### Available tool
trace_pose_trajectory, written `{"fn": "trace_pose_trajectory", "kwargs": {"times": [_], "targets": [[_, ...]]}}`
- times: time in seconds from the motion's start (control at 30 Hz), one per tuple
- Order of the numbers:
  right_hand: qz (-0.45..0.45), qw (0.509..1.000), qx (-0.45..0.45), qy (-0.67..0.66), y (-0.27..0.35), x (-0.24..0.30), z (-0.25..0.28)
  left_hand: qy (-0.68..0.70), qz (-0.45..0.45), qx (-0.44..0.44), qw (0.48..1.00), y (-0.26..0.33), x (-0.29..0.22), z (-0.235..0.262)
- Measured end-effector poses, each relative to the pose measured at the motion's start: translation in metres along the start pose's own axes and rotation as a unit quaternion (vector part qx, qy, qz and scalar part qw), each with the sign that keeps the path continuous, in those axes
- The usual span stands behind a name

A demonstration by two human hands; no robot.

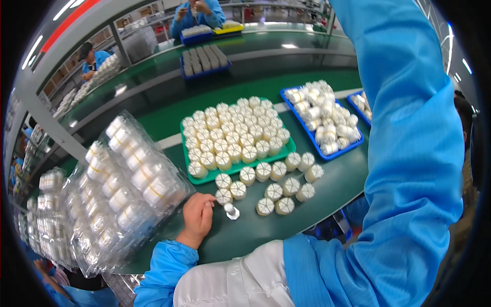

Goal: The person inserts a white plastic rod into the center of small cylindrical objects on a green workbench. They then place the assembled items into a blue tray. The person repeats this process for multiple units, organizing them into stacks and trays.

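My left hand (198, 217) rests on the green tabletop with its fingers curled together, and nothing shows in them. Its fingertips are right beside a white cylindrical piece (223, 196) with a star-like segmented top; whether they touch it I cannot tell. Close to that hand stands a small white stem on a flat, faceted base (231, 212). Several more white cylinders (285, 206) stand upright in loose groups to the right. My right arm (404, 133) in a blue sleeve reaches up past the upper edge, so the right hand is out of sight.
A green tray (204, 179) holds rows of the cylinders. Behind my right arm, a blue tray (327, 156) carries jumbled white pieces. Clear plastic packs (128, 174) of banded white pieces lie at the left. Co-workers (197, 15) sit across the line, near another blue tray (204, 74).
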State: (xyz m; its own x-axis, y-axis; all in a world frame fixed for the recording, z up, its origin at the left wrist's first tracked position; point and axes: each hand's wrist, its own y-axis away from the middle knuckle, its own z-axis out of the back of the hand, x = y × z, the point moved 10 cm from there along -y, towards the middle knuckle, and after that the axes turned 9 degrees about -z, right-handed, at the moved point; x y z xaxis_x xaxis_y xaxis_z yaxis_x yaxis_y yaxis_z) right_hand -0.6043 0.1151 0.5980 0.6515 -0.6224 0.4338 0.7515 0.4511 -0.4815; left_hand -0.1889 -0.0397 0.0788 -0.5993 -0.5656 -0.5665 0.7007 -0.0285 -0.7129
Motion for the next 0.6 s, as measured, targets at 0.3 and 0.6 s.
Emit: {"fn": "trace_pose_trajectory", "kwargs": {"times": [0.3, 0.6], "targets": [[0.241, 0.925, -0.217, 0.197, 0.223, 0.060, -0.017, 0.013, -0.004, -0.002, 1.000, -0.002, 0.002, -0.003], [-0.049, 0.995, -0.078, -0.028, 0.447, -0.099, -0.131, 0.004, -0.016, 0.013, 1.000, -0.002, -0.003, -0.004]]}}
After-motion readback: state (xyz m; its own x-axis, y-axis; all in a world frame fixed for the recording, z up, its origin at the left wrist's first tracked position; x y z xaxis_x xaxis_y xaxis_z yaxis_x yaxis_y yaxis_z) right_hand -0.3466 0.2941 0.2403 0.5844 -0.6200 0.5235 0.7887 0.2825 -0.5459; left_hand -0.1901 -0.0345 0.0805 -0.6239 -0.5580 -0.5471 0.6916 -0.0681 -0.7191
